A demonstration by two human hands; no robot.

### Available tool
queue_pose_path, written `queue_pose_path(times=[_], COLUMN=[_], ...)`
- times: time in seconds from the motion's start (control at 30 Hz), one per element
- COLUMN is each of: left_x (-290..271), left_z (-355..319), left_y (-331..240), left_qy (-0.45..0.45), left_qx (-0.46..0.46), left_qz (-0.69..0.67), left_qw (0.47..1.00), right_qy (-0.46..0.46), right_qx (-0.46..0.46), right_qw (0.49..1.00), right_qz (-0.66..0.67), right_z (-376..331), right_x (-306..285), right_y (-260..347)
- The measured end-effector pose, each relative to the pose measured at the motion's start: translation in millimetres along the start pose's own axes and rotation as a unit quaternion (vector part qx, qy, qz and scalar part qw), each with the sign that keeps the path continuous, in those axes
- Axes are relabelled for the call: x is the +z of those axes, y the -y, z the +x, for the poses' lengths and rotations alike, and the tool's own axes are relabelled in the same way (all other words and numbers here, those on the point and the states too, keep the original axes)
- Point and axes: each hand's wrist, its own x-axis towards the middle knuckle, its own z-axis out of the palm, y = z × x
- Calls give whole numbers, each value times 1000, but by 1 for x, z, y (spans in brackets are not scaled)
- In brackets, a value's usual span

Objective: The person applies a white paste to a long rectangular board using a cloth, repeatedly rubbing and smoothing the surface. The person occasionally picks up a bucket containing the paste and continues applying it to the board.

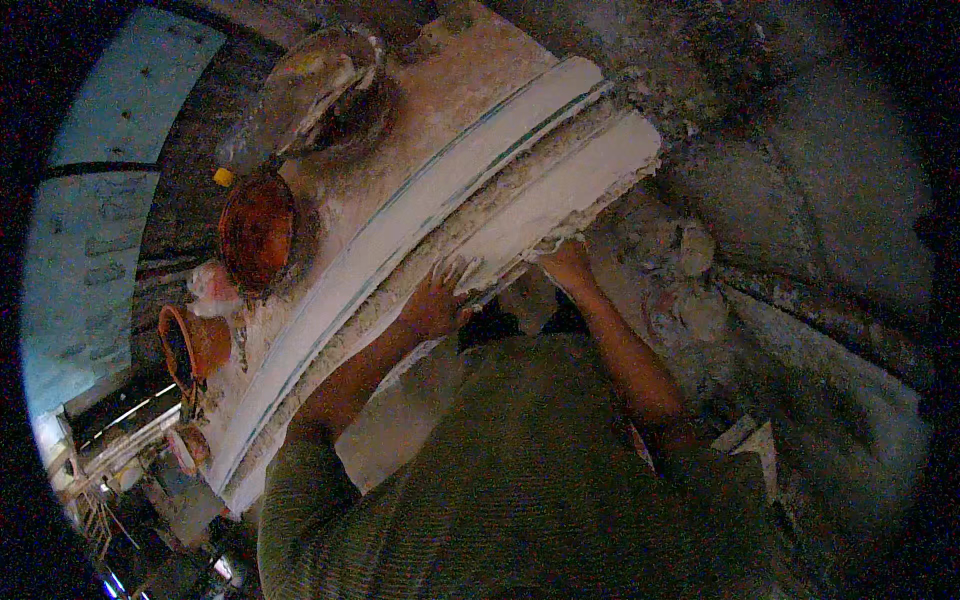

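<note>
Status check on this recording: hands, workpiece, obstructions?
Left hand and right hand at near edge of pale slab. Long pale strip just beyond it. Reddish-brown bowl farther left, away from both hands.

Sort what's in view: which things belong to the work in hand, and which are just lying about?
Seemingly in use:
- white slab, touched by the left hand and right hand
- long white strip beside it

Apparently lying about:
- orange-brown bowl
- orange bucket
- small yellow object

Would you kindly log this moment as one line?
left hand: at white slab | right hand: at slab's near edge | beyond: long white strip, orange bowl
</note>
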Motion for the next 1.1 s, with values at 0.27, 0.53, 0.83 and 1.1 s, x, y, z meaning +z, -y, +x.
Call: queue_pose_path(times=[0.27, 0.53, 0.83, 1.1], left_x=[-5, -7, -38, -57], left_z=[12, 61, 135, 178], left_y=[-4, 4, 1, -8], left_qy=[-82, -239, -204, -225], left_qx=[40, 123, 131, 40], left_qz=[-15, -4, -30, 19], left_qw=[996, 963, 970, 973], right_qy=[-16, 84, -93, -192], right_qx=[91, 83, 28, -20], right_qw=[990, 973, 992, 972], right_qz=[110, 201, 80, -132], right_z=[-6, 26, 95, 136], right_x=[13, -30, -90, -149], right_y=[14, -28, -31, -64])
